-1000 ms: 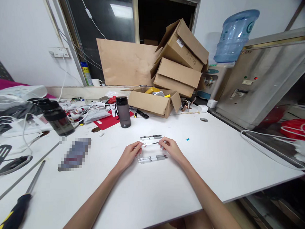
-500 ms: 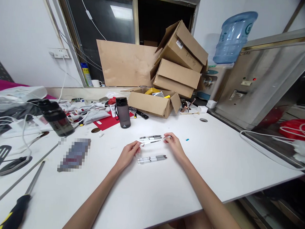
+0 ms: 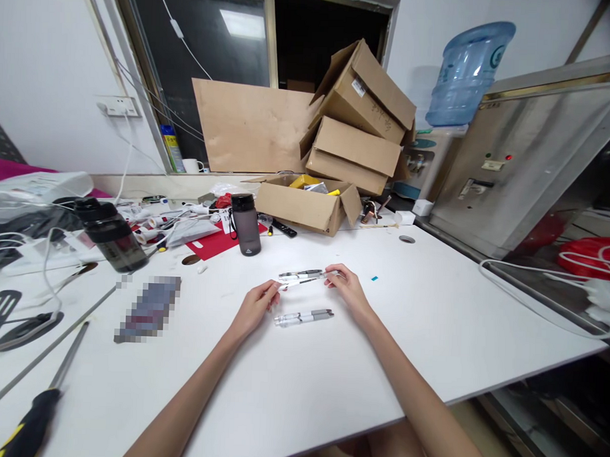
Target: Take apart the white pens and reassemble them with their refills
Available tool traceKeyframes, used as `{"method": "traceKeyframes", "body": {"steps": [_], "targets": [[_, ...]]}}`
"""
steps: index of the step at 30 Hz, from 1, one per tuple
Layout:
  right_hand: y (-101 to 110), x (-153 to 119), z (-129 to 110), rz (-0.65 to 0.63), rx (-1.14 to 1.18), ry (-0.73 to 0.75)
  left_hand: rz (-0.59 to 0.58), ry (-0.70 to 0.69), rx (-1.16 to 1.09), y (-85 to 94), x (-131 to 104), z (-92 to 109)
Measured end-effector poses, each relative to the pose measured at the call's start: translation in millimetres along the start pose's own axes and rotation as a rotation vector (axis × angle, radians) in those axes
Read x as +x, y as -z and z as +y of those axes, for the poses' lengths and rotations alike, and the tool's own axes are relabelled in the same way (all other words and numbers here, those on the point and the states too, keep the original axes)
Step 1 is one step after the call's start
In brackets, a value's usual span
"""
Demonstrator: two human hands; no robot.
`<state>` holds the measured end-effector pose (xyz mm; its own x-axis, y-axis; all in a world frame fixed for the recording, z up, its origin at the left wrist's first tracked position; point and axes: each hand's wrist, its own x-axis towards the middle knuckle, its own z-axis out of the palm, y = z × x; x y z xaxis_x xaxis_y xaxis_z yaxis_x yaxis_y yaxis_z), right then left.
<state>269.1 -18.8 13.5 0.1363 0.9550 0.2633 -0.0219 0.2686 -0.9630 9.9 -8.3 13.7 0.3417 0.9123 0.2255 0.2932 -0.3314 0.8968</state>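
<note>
Between my hands, just above the table, runs a thin pen refill [image 3: 306, 282] with a white end and a dark middle. My left hand [image 3: 259, 305] is closed, pinching its left end. My right hand [image 3: 349, 288] is closed too, thumb and fingertips around a small pale pen part at the refill's right end; the fingers partly hide it. Behind the refill lies a white and dark pen [image 3: 298, 275]. Nearer to me, white pens with grey grips [image 3: 304, 318] lie side by side on the white table [image 3: 299, 381].
A dark bottle [image 3: 246, 225] stands behind the pens, beside a red sheet [image 3: 215, 244]. An open cardboard box [image 3: 296, 205] sits farther back. On the left are a second bottle [image 3: 112, 236], a screwdriver [image 3: 44, 393] and tangled cables. A blue scrap [image 3: 374, 279] lies to the right.
The right fingers and the small part have shifted very slightly to the left, toward the refill. Both hands keep their pinch, and the pens on the table have not moved.
</note>
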Motion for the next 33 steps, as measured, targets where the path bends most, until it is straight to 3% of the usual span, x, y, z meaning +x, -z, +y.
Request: {"method": "traceKeyframes", "body": {"steps": [11,21,33], "targets": [[-4,-1,3,-0.051,-0.005,0.029,-0.019,-0.002,-0.029,-1.7,1,-1],[-11,-6,6,-0.200,-0.035,0.057,-0.076,-0.010,-0.007,-4.0,0,3],[-14,-10,-1,-0.227,-0.104,0.051,-0.082,-0.014,0.018,-3.7,1,-1]]}}
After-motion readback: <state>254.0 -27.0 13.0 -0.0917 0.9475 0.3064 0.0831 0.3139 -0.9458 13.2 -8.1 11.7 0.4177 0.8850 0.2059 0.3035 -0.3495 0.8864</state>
